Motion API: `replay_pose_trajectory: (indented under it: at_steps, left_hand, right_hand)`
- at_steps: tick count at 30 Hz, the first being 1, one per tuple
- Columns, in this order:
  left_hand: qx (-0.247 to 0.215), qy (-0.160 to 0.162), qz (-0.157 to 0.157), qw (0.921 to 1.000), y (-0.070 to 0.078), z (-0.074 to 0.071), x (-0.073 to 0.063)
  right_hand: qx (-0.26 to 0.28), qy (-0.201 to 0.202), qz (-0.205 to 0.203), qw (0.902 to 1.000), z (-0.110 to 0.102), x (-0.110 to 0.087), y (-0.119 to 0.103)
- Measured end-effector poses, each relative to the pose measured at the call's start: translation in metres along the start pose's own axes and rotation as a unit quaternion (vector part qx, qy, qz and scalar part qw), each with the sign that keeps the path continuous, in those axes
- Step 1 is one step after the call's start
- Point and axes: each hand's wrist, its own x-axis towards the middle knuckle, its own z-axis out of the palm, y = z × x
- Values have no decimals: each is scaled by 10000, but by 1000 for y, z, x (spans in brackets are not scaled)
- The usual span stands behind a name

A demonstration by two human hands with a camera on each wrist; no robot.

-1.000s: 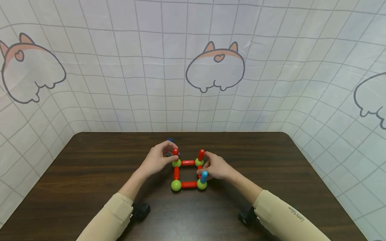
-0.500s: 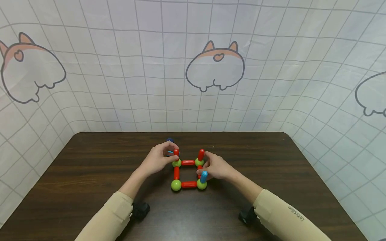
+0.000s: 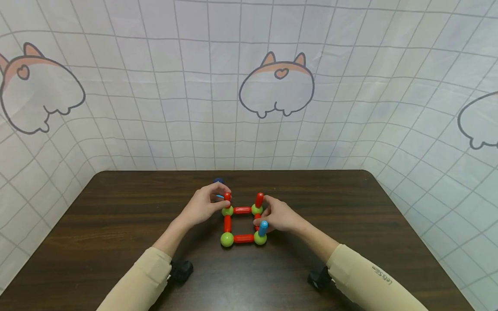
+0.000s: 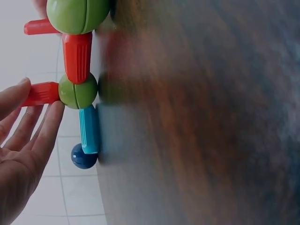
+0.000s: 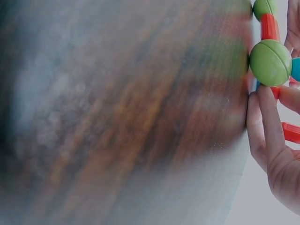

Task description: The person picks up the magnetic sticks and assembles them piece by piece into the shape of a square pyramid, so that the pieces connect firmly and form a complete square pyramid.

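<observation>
A square of red rods (image 3: 243, 238) and green balls (image 3: 227, 239) lies on the table. My left hand (image 3: 202, 203) pinches the upright red rod (image 3: 227, 197) at the far left corner between thumb and fingers. The right hand (image 3: 280, 214) grips the square's right-side red rod (image 3: 257, 217), partly hidden by its thumb. Beside its index finger another red rod (image 3: 259, 200) stands on the far right ball. A light blue rod (image 3: 263, 228) rises from the near right ball. In the left wrist view, a blue rod (image 4: 89, 129) joins the far left ball to a dark blue ball (image 4: 84, 156).
The dark wooden table (image 3: 128, 203) extends around the square on all sides. Behind it hangs a white gridded cloth (image 3: 186, 95) with cartoon animals. Black wrist cameras (image 3: 181, 272) sit under both sleeves, close to the tabletop.
The left fingers and the upright red rod shifted very slightly between the first frame and the second. Both hands keep their holds, and the square stays in place.
</observation>
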Motion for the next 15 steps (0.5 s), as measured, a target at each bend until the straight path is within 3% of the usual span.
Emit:
replay_pose_trajectory:
  at_steps: [15]
  left_hand:
    - [-37, -8, -119, 9999, 6, 3, -4]
  right_hand:
    - [-89, -70, -105, 9999, -1, 0, 1]
